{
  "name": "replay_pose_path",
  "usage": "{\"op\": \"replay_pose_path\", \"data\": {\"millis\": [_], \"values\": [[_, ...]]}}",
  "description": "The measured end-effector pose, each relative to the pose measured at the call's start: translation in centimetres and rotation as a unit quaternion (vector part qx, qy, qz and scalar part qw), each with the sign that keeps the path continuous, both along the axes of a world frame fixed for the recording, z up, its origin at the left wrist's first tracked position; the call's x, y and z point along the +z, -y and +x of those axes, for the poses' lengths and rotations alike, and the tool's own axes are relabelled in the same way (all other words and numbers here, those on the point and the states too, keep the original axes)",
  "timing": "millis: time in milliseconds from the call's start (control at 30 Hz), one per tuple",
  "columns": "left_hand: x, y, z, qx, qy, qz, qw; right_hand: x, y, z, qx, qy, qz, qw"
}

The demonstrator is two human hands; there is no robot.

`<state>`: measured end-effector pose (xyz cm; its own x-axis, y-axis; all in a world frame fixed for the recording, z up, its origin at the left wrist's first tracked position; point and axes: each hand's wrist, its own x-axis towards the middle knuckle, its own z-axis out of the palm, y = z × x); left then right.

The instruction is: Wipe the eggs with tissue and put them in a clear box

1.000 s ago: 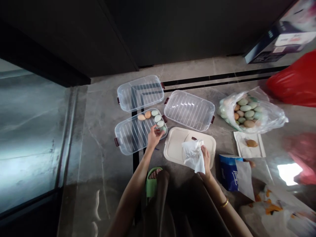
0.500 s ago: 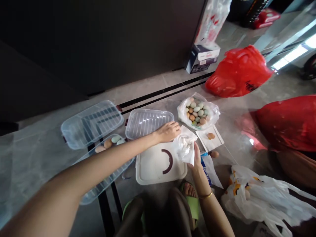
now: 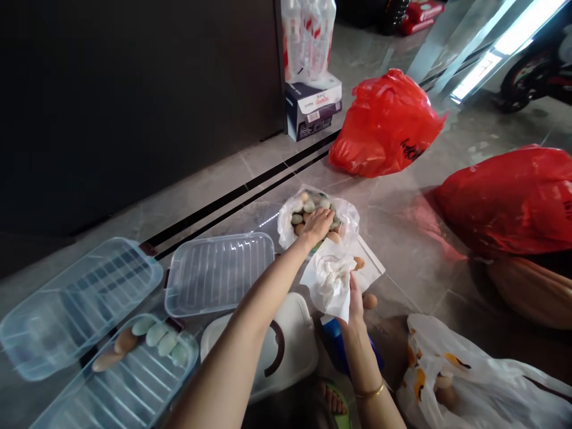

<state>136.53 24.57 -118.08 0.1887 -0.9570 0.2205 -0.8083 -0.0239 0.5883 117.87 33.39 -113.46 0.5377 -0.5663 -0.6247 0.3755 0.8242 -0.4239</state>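
Observation:
My left hand reaches over a clear plastic bag of eggs, its fingers stretched across the brown and pale green shells. Whether they touch one is hidden. A crumpled white paper towel lies in my right hand, whose fingers hold it from below and the right side. Behind the towel, a cracked-looking brown egg rests on a white sheet, and another brown egg sits on the floor beside my right hand.
At the lower left, a ridged clear container holds several eggs. Two more clear containers stand behind it. A white lid lies under my left forearm. Red bags and a white bag are to the right.
My left hand has left the paper towel and moved forward to the eggs in the bag. My right hand still holds the towel. The view has turned to the right.

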Motion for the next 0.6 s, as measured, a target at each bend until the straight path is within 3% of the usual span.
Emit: {"op": "replay_pose_path", "data": {"millis": [200, 333, 467, 600], "values": [[-0.8, 1.3, 0.1, -0.005, -0.006, 0.003, 1.000, 0.5, 0.6, 0.4, -0.016, -0.020, 0.062, 0.998], [0.2, 0.4, 0.7, -0.015, 0.002, 0.014, 1.000, 1.1, 0.8, 0.2, -0.021, -0.016, 0.045, 0.999], [4.2, -4.1, 1.2, 0.003, -0.024, -0.031, 0.999, 2.3, 0.2, 0.4, -0.029, -0.017, 0.027, 0.999], [9.6, -12.7, -0.1, 0.018, -0.094, -0.074, 0.993, 4.4, -2.1, 2.1, -0.015, -0.046, -0.002, 0.999]]}}
